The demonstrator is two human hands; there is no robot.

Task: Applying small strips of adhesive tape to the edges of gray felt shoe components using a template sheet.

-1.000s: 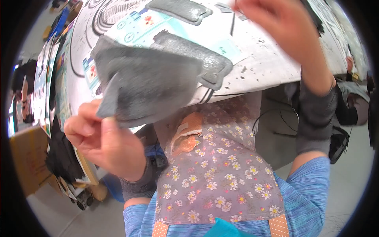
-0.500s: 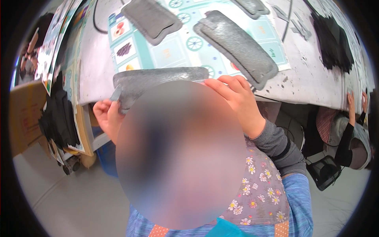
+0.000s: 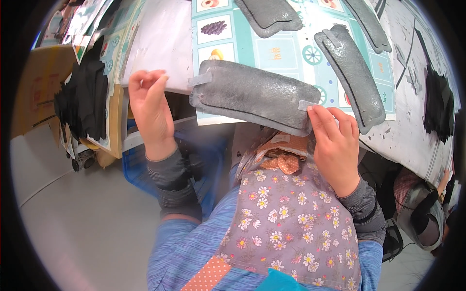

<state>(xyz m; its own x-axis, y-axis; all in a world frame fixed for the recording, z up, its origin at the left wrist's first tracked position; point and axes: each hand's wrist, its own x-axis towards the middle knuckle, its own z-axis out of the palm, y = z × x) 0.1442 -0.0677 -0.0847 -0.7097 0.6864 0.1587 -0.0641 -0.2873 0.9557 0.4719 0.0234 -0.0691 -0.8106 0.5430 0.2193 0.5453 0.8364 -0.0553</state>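
A long, padded grey piece (image 3: 257, 94) with dark seam lines lies along the table's near edge. One small light grey strip (image 3: 200, 79) sits at its left end, sticking out past the edge. A second small grey strip (image 3: 304, 105) is at the right end, pinched between the thumb and fingers of my right hand (image 3: 337, 145). My left hand (image 3: 151, 106) is raised to the left of the padded piece, apart from it. Its fingers are loosely bent, with nothing visible in them.
More padded grey pieces (image 3: 352, 77) lie on the printed picture sheet (image 3: 274, 53) covering the table. Black strips hang in bundles at left (image 3: 85, 97) and right (image 3: 438, 104). A blue crate (image 3: 138, 169) stands below. Another person (image 3: 422, 213) sits at far right.
My left hand has let go of the strip at the left end and moved away leftward. My right hand now pinches the right-end strip. The view has shifted, so the table appears further right.
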